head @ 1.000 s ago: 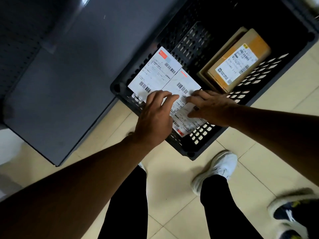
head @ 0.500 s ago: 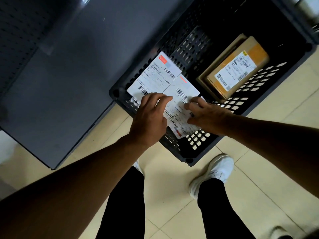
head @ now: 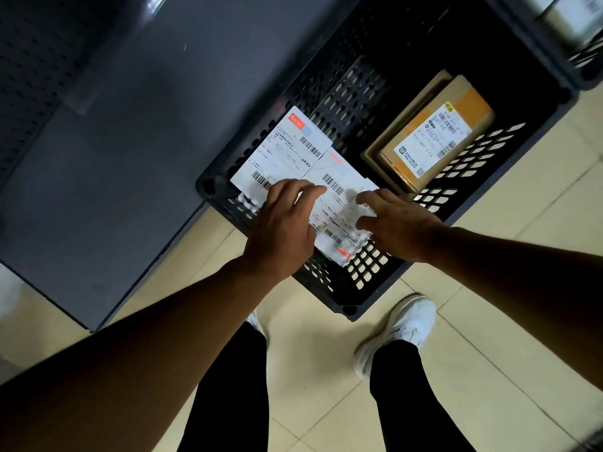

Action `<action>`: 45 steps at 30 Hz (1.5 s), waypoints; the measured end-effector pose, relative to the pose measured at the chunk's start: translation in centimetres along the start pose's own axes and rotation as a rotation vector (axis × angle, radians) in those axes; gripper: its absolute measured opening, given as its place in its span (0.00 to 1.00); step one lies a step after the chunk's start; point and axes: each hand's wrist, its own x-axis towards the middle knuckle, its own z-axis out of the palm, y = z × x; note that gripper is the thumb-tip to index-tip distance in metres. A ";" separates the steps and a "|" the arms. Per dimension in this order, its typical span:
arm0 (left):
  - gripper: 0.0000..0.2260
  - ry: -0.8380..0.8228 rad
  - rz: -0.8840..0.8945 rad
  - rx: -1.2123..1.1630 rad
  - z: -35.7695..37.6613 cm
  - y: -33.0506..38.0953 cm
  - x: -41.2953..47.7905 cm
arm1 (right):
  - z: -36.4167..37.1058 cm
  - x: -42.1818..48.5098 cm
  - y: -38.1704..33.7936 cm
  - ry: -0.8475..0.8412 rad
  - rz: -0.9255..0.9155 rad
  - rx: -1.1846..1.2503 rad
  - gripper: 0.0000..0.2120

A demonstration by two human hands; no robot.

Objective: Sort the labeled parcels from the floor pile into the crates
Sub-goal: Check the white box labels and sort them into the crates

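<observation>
Black perforated plastic crate (head: 347, 309), on beige tiled floor (head: 326, 370). Near-left corner inside: overlapping white flat parcels with barcode labels (head: 287, 148). Left hand (head: 280, 230) and right hand (head: 398, 223) rest on them, fingers loosely extended, gripping nothing. Right, inside: labelled brown cardboard box (head: 437, 135).

This looks like a parcel stockroom: a black perforated crate (head: 352, 93) on beige floor tiles (head: 319, 347) holds barcode-labelled parcels (head: 437, 135), with a dark metal shelf unit (head: 114, 158) to the left.
</observation>
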 end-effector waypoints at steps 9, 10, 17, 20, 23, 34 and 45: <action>0.27 -0.083 0.043 0.061 -1.2 2.3 0.5 | -1.8 -3.3 -0.2 -0.017 0.317 0.153 0.27; 0.28 -0.098 0.049 0.070 -1.7 2.8 0.5 | -2.4 -3.9 -0.4 -0.012 0.330 0.174 0.28; 0.28 -0.155 0.077 0.110 -10.2 7.8 1.0 | -11.6 -11.0 -1.6 0.230 0.357 0.287 0.38; 0.28 -0.118 0.109 0.076 -16.6 11.7 0.9 | -17.5 -15.4 -2.6 0.301 0.324 0.312 0.39; 0.29 -0.068 0.131 0.055 -24.9 16.7 -0.3 | -24.4 -20.7 -4.3 0.394 0.280 0.327 0.41; 0.27 0.354 0.017 0.178 -55.2 33.3 -13.7 | -46.1 -40.3 -11.1 0.769 -0.008 0.419 0.44; 0.29 0.624 -0.109 0.253 -68.6 43.0 -31.1 | -62.3 -54.0 -25.4 1.043 -0.431 0.299 0.40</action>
